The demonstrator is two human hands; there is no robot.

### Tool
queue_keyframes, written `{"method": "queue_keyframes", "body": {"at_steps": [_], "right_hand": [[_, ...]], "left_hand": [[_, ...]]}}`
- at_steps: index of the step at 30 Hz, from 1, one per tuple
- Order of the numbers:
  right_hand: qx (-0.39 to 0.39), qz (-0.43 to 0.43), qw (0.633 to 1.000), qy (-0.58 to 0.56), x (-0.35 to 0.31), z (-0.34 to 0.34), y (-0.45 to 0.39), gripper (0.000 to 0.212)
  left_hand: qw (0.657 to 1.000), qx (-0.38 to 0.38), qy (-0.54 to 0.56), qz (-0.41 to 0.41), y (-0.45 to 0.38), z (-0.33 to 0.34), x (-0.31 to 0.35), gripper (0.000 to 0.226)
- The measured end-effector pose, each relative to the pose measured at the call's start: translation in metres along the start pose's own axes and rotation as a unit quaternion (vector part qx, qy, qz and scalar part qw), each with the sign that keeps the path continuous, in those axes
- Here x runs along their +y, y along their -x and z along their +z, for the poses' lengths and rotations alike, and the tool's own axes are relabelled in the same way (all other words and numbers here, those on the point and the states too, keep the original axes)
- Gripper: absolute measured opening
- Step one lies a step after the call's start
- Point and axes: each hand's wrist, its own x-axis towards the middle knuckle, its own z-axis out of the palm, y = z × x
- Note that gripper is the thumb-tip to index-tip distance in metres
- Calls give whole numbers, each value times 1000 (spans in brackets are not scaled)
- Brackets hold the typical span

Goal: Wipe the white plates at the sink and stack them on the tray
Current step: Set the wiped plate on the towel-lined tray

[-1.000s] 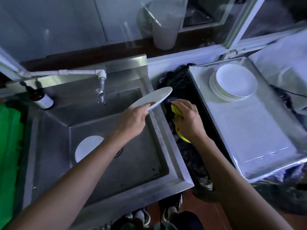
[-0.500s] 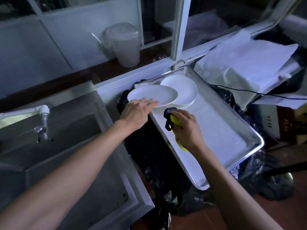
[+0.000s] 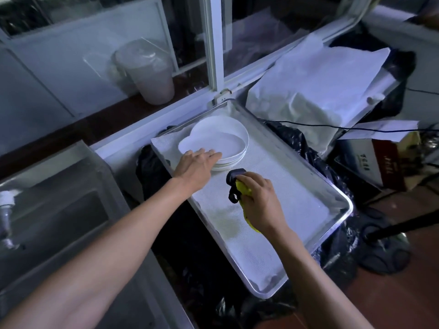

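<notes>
Left hand point(image 3: 198, 166) grips the top plate point(image 3: 211, 142) on the stack point(image 3: 237, 157), thumb hidden; right hand point(image 3: 260, 201) closed on a half-hidden cloth point(image 3: 244, 192) over the tray point(image 3: 342, 214).

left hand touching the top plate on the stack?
Touching. The head view shows the left hand with its fingers lying across the near rim of the top plate, no gap visible, above the stack on the tray.

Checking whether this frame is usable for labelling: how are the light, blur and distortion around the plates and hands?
Head view: dim, bluish light; the stack of plates is blown out white, rims hard to separate. Top plate's near edge by the left hand looks smeared. The right hand holding the yellow cloth is fairly sharp. Wide-angle bending curves the tray and window frame.
</notes>
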Motion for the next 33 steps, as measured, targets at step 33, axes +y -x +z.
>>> {"method": "queue_keyframes", "body": {"at_steps": [33], "right_hand": [[-41, 32, 999, 1, 43, 32, -24, 57]], "left_hand": [[990, -142, 5, -2, -66, 61, -2, 66]]}}
